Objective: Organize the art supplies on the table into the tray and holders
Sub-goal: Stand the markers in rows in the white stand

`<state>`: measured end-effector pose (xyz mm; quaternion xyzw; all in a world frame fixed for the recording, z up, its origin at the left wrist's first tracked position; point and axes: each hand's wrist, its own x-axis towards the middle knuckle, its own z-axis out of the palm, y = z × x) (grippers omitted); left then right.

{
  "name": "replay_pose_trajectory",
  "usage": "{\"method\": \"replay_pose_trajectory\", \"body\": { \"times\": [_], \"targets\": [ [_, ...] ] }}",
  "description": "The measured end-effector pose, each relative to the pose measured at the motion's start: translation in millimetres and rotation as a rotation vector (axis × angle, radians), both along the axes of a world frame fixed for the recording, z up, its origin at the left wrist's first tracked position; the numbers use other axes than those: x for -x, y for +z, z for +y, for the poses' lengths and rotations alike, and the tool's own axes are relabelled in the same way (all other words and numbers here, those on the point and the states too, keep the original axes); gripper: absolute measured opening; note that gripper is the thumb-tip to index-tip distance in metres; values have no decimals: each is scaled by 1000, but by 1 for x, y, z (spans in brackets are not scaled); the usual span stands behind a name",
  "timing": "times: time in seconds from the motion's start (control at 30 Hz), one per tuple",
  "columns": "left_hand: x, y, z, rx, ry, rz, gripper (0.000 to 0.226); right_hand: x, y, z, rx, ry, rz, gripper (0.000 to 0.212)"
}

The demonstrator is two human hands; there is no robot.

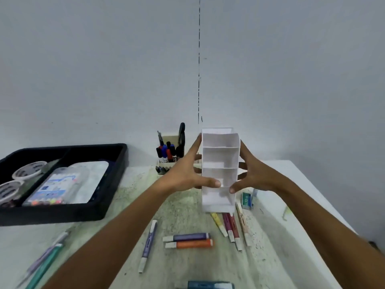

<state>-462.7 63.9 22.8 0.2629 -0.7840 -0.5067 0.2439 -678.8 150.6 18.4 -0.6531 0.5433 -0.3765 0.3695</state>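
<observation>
Above the table (295,184), your left hand (183,174) and right hand (253,174) grip the empty white holder (219,157); tray (116,184) partly filled, highlighters (188,240) still loose.

From my remote seat, most of what I see is a plain pale grey-blue wall (104,59), evenly and softly lit, with no hard shadows on it. A thin dark vertical seam (199,59) runs down it just right of centre. Below, the counter (183,213) butts against the wall; its top is whitish, stained and speckled with greenish-grey marks. Its right edge (312,197) slants away, clean white.
</observation>
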Motion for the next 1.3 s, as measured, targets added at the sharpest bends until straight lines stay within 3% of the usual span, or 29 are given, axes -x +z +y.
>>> {"method": "replay_pose_trajectory", "body": {
  "times": [0.17, 0.47, 0.9, 1.0, 1.07, 1.13, 1.2, 1.3],
  "targets": [
    [40, -9, -17, 37, 22, -54, 133, 33, -12, -31, 90, -37, 110, 142],
    [71, -41, -41, -44, 40, 18, 135, 58, -52, -79, 154, -111, 203, 144],
    [88, -52, -64, -64, 148, 24, 128, 72, -58, -110, 73, -151, 230, 146],
    [83, -62, -51, -96, 257, -21, 127, 69, -63, -98, 21, -228, 226, 144],
    [75, -71, -33, -49, 409, -88, 114, 66, -69, -82, 2, -298, 251, 132],
    [66, -88, -16, 158, 473, -190, 89, 64, -78, -61, 30, -345, 361, 107],
    [58, -103, -3, 327, 394, -317, 69, 61, -86, -40, 37, -297, 463, 82],
    [56, -117, 3, 448, 157, -533, 68, 56, -95, -18, -79, -79, 585, 64]
  ]
}}
